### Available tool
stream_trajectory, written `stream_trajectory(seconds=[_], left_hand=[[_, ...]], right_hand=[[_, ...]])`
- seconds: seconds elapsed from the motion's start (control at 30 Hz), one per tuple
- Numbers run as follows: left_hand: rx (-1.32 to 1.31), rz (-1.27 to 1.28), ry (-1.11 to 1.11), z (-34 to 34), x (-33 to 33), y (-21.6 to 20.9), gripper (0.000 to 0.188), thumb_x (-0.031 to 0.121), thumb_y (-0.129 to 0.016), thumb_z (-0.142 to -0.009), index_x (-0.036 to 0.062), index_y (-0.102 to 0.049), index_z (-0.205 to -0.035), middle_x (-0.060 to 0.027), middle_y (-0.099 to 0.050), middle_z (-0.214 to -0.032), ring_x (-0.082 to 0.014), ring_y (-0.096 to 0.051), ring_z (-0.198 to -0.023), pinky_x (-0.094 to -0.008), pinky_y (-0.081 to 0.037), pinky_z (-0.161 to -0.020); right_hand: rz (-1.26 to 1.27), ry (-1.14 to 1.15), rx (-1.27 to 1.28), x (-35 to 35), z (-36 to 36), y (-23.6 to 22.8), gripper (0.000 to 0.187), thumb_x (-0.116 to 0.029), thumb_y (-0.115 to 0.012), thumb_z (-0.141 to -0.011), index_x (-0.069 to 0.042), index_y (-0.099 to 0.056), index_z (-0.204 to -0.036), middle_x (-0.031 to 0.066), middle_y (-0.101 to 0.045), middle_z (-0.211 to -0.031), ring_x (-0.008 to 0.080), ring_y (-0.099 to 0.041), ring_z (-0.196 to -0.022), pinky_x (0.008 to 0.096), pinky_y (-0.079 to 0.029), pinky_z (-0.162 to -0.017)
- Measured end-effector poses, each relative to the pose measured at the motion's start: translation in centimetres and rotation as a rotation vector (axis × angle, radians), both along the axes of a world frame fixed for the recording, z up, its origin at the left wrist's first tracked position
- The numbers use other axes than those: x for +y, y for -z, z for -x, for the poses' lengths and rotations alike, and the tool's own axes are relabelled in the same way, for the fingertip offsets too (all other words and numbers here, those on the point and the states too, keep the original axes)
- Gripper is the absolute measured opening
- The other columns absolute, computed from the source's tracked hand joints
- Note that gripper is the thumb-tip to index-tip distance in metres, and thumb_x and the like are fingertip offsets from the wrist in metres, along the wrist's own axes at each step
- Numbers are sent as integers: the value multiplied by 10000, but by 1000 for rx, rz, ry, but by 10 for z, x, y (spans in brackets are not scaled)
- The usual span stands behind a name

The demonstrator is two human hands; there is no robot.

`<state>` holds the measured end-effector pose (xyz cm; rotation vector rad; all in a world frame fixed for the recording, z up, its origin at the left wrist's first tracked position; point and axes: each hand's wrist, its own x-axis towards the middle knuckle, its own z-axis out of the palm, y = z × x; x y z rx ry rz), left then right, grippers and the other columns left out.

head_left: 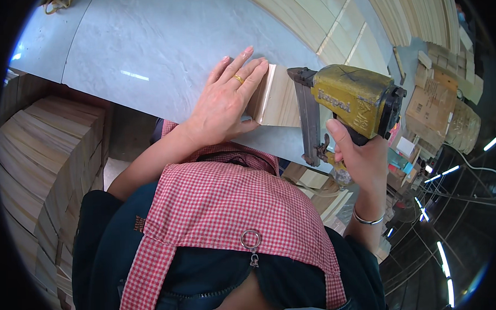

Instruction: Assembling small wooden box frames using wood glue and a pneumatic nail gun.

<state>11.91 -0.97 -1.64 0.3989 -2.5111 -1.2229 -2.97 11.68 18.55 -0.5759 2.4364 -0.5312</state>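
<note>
- The wooden piece lies on the pale marbled desk, close to the near edge, probably for easy reach.
- The left hand is clamped on its left end, thumb at the near corner, fingers at the far one, seemingly to keep it from sliding.
- The right hand has its fingers wrapped around the grip of the yellow nail gun, likely for a firm hold on a bulky tool.
- The gun's nose is at the piece's right side, clear of the left hand; I cannot tell whether they touch.
</note>
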Motion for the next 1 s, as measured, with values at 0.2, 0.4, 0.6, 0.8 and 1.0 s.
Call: stream_trajectory(seconds=[0.2, 0.4, 0.6, 0.8, 1.0], left_hand=[[-27, 17, 44, 4, -2, -6, 1053, 240, -867, -635, 43, -359, -1537, -130, -443, -1546, -316, -268, -1524, -493, -188, -1242], [-27, 26, 34, 0, -2, -10, 1067, 230, -873, -641, 40, -338, -1544, -150, -438, -1551, -323, -254, -1531, -497, -179, -1238], [-25, 89, 58, 9, -2, -9, 1078, 178, -882, -622, 28, -342, -1542, -173, -440, -1539, -357, -306, -1504, -526, -229, -1215], [-143, -83, -2, -6, -2, -35, 909, 277, -821, -768, -22, -379, -1505, -250, -548, -1391, -374, -464, -1395, -485, -372, -1141], [-101, -1330, -286, -82, -9, -54, 623, 345, -689, -902, -56, -531, -1351, -223, -663, -1118, -305, -674, -1042, -364, -531, -937]], right_hand=[[100, -71, 96, 10, -6, 9, 333, -255, -795, -883, 22, -686, -1032, 52, -687, -742, 130, -635, -600, 220, -470, -517], [122, -470, 505, 48, -24, 6, 351, -197, -805, -868, 46, -652, -1070, 102, -722, -880, 175, -683, -728, 231, -498, -577], [158, 585, 256, 130, -49, 1, 342, -146, -791, -858, 45, -636, -1096, 88, -686, -818, 135, -616, -629, 218, -461, -554], [39, 456, 440, 284, 9, 58, 422, -158, -715, -879, 55, -586, -1220, 171, -685, -949, 243, -642, -774, 344, -508, -707], [-329, 378, 726, 402, 85, 154, 543, -131, -669, -875, 30, -501, -1365, 264, -687, -1080, 466, -666, -962, 478, -529, -845]])
